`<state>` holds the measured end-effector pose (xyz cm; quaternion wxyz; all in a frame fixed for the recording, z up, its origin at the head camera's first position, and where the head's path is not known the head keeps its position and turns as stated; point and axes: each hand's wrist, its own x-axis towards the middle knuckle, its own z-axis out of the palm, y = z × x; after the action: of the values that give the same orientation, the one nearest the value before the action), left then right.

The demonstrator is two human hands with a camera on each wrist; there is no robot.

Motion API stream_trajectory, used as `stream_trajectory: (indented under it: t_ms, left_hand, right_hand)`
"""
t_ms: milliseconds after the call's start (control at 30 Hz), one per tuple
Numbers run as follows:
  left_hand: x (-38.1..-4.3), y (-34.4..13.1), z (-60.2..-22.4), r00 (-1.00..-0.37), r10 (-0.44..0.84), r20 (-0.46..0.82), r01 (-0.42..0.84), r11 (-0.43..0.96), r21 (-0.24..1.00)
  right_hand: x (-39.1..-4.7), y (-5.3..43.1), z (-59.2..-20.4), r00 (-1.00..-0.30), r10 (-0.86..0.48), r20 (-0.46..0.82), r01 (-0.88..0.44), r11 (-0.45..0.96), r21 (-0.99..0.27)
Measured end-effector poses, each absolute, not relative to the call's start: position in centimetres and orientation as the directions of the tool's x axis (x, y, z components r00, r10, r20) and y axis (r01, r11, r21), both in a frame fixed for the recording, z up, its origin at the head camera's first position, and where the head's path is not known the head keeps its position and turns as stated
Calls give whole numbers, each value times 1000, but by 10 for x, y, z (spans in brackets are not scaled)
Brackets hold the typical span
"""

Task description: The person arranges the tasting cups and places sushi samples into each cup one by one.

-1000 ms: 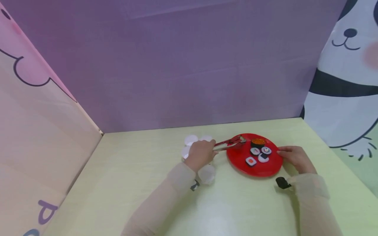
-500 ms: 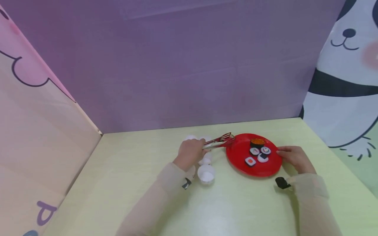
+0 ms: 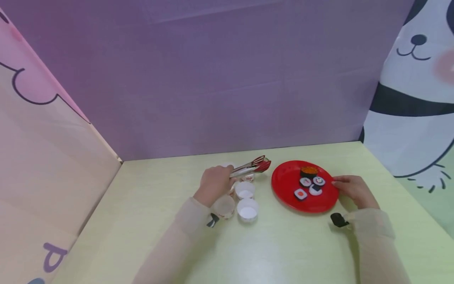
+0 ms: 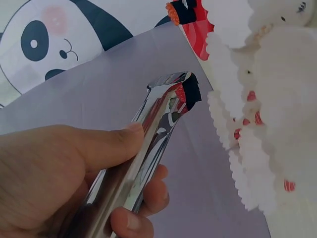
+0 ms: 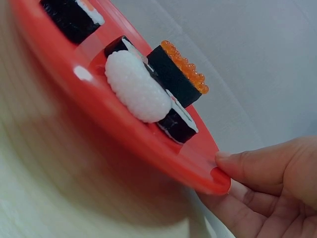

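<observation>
My left hand grips metal tongs above the small white paper cups. In the left wrist view, a dark, seaweed-wrapped sushi piece shows between the tong tips, partly hidden by the metal. To the right lies a red plate, its right rim pinched by the thumb and fingers of my right hand. On the plate are a roe-topped sushi, several sushi rolls and a white rice piece with a dark band.
The cups stand grouped left of the plate, some behind my left hand. A pale table bears everything. A purple backdrop rises at its back edge, with printed side panels left and a panda panel right.
My left hand has carried the tongs leftward, away from the plate and over the cups, uncovering the nearer cups. The right hand stays at the plate's rim.
</observation>
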<state>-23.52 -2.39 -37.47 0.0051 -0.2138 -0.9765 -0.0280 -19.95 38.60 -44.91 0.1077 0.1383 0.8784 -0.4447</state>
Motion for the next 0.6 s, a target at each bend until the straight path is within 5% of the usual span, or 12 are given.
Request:
stream_trajectory:
  t_ms: [600]
  left_hand:
    - [-236, -66, -372, -924, 371, 91, 377, 924, 66]
  right_hand:
    - [-198, 385, -449, -939, 151, -310, 341, 550, -762]
